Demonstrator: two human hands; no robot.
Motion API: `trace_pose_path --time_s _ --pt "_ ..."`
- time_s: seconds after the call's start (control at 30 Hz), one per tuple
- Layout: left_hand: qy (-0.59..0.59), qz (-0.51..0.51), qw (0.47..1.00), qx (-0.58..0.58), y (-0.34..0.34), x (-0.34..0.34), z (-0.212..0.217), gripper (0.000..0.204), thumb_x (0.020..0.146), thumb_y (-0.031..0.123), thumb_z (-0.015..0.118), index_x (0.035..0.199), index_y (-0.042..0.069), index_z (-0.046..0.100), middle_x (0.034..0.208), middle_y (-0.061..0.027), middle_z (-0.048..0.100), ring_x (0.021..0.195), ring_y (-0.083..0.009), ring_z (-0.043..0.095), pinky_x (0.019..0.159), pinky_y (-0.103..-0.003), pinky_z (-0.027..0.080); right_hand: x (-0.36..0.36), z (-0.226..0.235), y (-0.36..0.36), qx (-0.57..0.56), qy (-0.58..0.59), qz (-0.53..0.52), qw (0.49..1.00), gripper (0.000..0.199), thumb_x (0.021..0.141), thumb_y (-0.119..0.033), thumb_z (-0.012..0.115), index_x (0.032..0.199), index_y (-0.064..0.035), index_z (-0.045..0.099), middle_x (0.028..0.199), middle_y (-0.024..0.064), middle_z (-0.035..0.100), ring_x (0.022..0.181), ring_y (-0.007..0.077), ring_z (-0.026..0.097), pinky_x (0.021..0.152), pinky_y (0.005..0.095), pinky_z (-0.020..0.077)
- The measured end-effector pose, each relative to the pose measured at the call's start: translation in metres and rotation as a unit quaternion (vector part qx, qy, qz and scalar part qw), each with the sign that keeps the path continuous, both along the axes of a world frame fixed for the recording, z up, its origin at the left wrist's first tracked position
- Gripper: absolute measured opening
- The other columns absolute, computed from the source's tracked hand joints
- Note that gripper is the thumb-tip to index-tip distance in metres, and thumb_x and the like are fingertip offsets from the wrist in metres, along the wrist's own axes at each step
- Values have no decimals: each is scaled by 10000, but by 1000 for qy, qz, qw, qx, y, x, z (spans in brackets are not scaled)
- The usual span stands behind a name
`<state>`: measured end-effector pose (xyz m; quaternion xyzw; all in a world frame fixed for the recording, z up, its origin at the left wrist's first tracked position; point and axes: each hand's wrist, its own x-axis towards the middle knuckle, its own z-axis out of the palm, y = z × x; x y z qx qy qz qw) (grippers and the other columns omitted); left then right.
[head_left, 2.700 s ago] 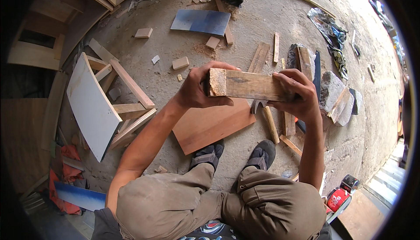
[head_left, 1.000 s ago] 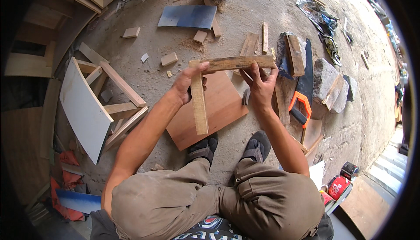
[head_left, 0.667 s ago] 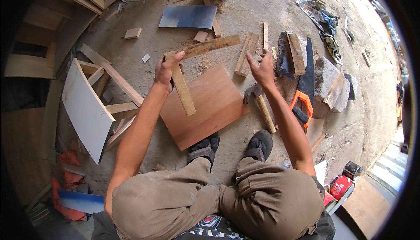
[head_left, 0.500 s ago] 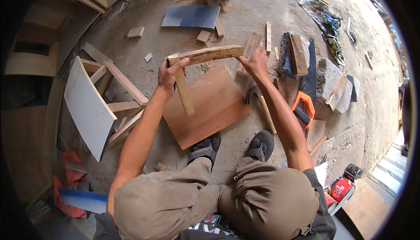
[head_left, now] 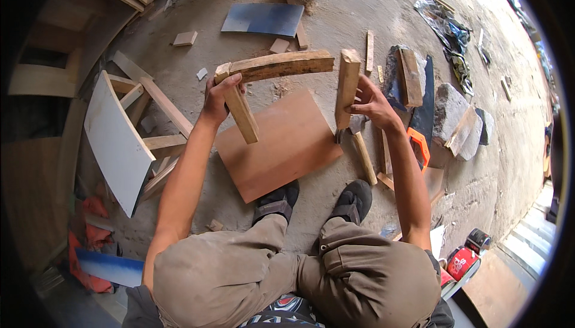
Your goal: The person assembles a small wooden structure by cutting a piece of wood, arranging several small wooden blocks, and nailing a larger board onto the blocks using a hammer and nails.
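The concrete floor (head_left: 335,23) is the biggest thing here, with wood scraps all over it. On it, at about 6 o'clock from the hands, lies a flat brown board (head_left: 281,145), just in front of the person's shoes. At 9 o'clock a white curved panel (head_left: 114,142) leans on a small wooden frame.

The left hand (head_left: 218,91) is closed tight around the corner of an L-shaped wood piece (head_left: 269,67). One bar runs across toward 3 o'clock and a short leg points down toward 6 o'clock. The L is up in the air over the brown board.

The right hand (head_left: 371,100) pinches a short wood stick (head_left: 347,85) and holds it standing up. Its top is just beside the free end of the long bar, and it is hard to tell if they touch.

A hammer (head_left: 359,148) lies on the floor right under the right hand, and an orange-handled saw (head_left: 419,142) lies at 3 o'clock.

To do this well, the stick should probably stand straight and sit flush with the bar's end, matching the other leg. Both hands should hold steady.
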<state>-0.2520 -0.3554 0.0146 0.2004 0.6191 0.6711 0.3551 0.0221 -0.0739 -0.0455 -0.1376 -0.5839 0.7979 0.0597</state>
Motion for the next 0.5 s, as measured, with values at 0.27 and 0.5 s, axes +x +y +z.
trace_pose_path --time_s 0.27,0.5 --pt "33 -51 998 14 13 6 -9 481 782 246 718 1195 29 600 996 -68 654 906 -173 627 830 -323 506 -3 -4 17 -28 -6 13 1000 682 765 100 676 1395 -54 465 1336 55 550 1234 183 530 1009 350 481" --pt "109 -65 990 60 22 12 -7 565 723 107 808 1238 53 581 1140 -46 656 1077 -142 609 982 -308 479 -33 1 7 215 -3 -55 975 503 783 55 641 1267 -31 534 1061 33 655 1014 147 616 867 314 513"
